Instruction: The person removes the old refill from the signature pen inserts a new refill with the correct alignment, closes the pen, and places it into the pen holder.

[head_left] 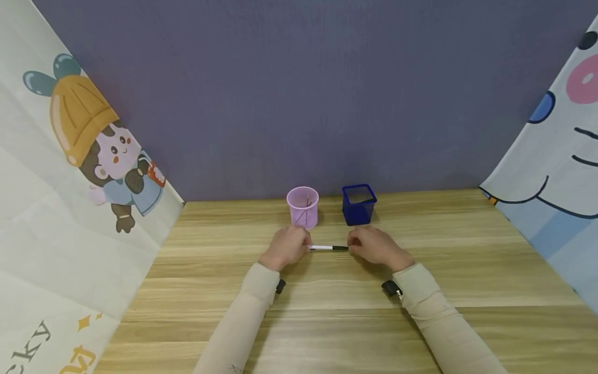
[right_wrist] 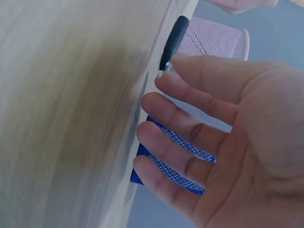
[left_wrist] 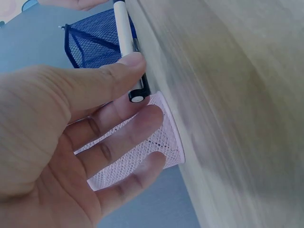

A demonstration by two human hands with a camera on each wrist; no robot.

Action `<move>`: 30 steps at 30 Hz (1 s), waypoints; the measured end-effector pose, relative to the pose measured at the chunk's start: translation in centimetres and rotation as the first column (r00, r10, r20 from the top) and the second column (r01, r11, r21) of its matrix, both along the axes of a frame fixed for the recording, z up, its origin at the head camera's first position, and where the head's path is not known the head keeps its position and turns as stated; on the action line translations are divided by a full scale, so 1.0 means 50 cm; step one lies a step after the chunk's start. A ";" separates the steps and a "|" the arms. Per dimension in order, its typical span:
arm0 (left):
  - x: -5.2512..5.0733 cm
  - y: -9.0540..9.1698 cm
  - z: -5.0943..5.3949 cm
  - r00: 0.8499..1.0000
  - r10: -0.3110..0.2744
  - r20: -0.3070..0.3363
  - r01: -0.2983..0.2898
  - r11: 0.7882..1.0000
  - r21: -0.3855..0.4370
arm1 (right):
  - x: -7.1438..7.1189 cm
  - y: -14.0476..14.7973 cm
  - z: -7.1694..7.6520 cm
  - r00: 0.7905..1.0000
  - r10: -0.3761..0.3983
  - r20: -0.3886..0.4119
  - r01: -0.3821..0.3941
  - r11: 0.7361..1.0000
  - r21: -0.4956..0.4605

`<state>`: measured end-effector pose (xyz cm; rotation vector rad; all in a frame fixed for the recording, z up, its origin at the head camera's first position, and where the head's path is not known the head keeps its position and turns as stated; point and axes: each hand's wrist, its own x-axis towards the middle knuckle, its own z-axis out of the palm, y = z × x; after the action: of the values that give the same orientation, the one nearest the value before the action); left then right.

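A white pen [head_left: 322, 248] with a black cap [head_left: 340, 248] lies crosswise between the two hands, low over the tabletop. My left hand [head_left: 288, 246] pinches its white end between thumb and index finger, the other fingers loosely bent. At the capped end, my right hand [head_left: 374, 245] pinches the tip of the black cap [right_wrist: 175, 40] with thumb and index finger, while its remaining fingers are spread. A pink mesh pen cup [head_left: 302, 215] stands just beyond the left hand, with thin dark sticks inside. Behind the right hand is a square blue mesh pen holder [head_left: 358, 213].
The wood-grain table [head_left: 327, 322] runs back to a grey-blue wall panel [head_left: 322, 104]. Cartoon-printed white sheets [head_left: 42, 218] flank the table on both sides. A dark wrist device [head_left: 391, 288] shows at the right sleeve.
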<state>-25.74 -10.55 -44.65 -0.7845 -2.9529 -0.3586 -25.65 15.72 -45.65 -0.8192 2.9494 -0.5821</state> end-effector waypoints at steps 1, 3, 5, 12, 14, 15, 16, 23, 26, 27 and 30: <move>-0.001 -0.002 0.000 1.000 0.001 -0.005 -0.001 1.000 0.004 | 0.000 0.002 0.001 1.000 0.003 -0.007 -0.003 1.000 -0.001; -0.001 -0.004 0.002 1.000 0.003 -0.006 -0.003 1.000 0.015 | -0.002 0.004 0.002 1.000 0.004 -0.014 -0.004 1.000 -0.002; -0.002 -0.005 0.004 1.000 0.007 -0.004 -0.007 1.000 0.027 | -0.003 0.005 0.004 1.000 0.000 -0.013 0.000 1.000 -0.011; -0.003 -0.007 0.010 1.000 -0.001 -0.017 0.003 0.998 0.065 | 0.001 0.003 0.013 0.999 -0.040 0.014 0.040 0.999 -0.029; -0.002 -0.007 0.012 1.000 0.000 -0.020 0.001 0.997 0.071 | 0.002 0.002 0.015 0.999 -0.039 0.010 0.039 0.999 -0.029; -0.002 -0.007 0.012 1.000 0.000 -0.022 0.001 0.997 0.074 | 0.002 0.001 0.016 0.999 -0.042 0.006 0.042 0.999 -0.030; -0.002 -0.008 0.012 1.000 0.000 -0.023 0.002 0.997 0.079 | 0.002 0.001 0.016 0.999 -0.041 -0.002 0.041 0.999 -0.033; -0.005 -0.010 0.017 1.000 0.008 -0.030 -0.005 0.996 0.093 | 0.000 0.002 0.018 0.997 -0.046 -0.055 0.043 0.997 -0.062; -0.005 -0.012 0.021 0.999 0.011 -0.039 -0.007 0.994 0.112 | 0.000 0.004 0.021 0.998 -0.058 -0.030 0.054 0.994 -0.099; -0.005 -0.013 0.023 0.999 0.012 -0.040 -0.007 0.993 0.121 | -0.001 0.004 0.022 0.998 -0.062 -0.025 0.059 0.992 -0.112; -0.004 -0.014 0.028 0.999 0.013 -0.042 -0.006 0.988 0.156 | -0.001 0.005 0.025 0.998 -0.065 -0.012 0.062 0.985 -0.159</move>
<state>-25.95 -11.26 -43.27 -0.7488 -2.8456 -0.5567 -25.70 15.98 -44.39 -0.7462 2.9845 -0.8268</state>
